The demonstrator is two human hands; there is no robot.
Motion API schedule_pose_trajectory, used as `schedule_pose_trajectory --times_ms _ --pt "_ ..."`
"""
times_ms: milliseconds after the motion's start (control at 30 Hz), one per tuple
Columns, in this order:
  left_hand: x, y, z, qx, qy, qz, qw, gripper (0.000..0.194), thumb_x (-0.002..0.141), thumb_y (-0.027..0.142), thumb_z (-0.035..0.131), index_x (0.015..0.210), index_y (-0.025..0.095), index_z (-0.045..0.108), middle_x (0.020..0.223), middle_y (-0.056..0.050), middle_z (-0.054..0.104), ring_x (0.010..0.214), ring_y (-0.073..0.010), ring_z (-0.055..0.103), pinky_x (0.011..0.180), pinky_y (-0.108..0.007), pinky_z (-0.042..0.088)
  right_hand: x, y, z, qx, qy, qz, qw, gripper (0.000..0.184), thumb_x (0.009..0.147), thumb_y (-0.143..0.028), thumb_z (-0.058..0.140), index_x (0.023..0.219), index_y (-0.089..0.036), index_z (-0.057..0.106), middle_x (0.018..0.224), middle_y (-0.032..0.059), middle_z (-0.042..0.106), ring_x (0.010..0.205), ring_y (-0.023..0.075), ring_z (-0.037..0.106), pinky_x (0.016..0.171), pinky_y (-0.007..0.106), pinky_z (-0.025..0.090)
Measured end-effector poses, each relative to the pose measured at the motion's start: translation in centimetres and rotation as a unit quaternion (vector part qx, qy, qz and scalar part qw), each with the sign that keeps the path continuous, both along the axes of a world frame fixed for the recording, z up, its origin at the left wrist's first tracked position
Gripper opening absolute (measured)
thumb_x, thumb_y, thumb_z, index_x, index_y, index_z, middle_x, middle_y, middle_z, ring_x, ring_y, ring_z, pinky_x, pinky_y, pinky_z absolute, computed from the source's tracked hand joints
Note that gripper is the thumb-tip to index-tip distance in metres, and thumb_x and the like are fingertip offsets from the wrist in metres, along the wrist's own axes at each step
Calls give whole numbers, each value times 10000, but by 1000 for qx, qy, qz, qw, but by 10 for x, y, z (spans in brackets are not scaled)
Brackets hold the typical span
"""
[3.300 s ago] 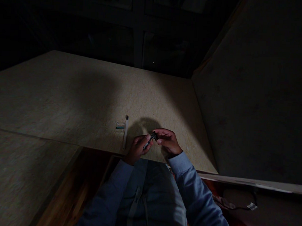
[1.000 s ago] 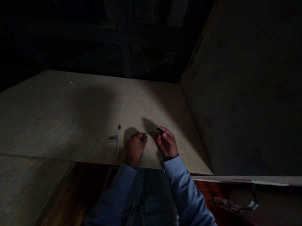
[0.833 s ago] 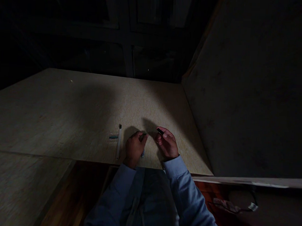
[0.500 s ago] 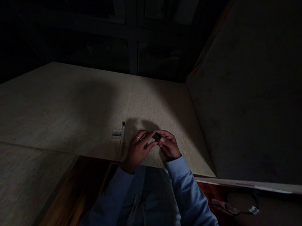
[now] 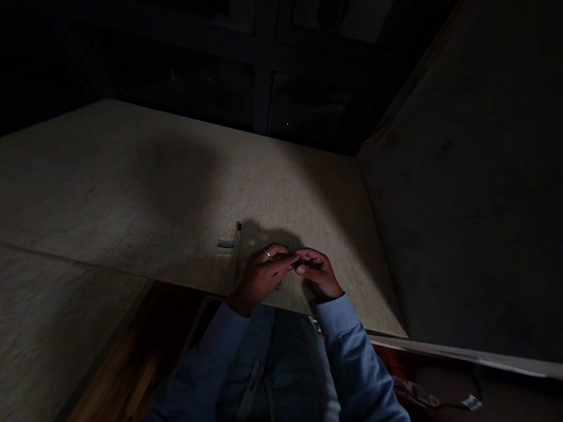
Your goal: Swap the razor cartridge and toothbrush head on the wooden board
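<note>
Fingers of right hand grasping small dark piece, mostly hidden | left hand now meeting it, apart one second ago; grip unclear | slim grey stick, teal strip on mottled tabletop

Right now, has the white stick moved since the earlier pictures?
No: the white stick keeps its place against the front edge of the table; only the camera's view has shifted.

A pale stick hems in the left hand; beyond the right hand, the tabletop offers passage, seemingly as far as the shadowed wall.
</note>
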State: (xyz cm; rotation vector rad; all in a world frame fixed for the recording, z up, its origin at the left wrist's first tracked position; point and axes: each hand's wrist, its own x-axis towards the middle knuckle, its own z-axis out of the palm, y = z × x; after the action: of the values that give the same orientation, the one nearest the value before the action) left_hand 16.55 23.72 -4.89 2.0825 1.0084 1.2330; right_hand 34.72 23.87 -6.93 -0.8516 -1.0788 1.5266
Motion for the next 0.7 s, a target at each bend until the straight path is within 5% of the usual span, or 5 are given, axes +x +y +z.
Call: schedule_pose_trajectory --times_ms 267,533,700 --pt "14 -7 -6 -63 -186 34 980 111 840 273 743 932 263 803 928 -79 736 870 -197 686 793 -318 548 -4 -2 8 24 7 -49 998 366 744 -487 793 928 -170 776 492 -53 470 474 93 336 518 256 289" --pt "17 -12 -22 -256 -301 55 917 129 752 303 756 825 203 791 809 -44 736 609 -136 623 588 -259 510 -6 -1 8 17 -2 -85 996 350 746 -467 788 921 -164 774 483 -56 452 471 94 325 522 264 249" --pt "14 -9 -19 -321 -356 54 876 166 733 331 747 785 175 773 735 -30 731 659 -153 654 676 -277 547 -10 -4 10 18 -14 -160 987 335 728 -466 788 878 -168 759 478 -62 443 468 91 327 504 244 251"
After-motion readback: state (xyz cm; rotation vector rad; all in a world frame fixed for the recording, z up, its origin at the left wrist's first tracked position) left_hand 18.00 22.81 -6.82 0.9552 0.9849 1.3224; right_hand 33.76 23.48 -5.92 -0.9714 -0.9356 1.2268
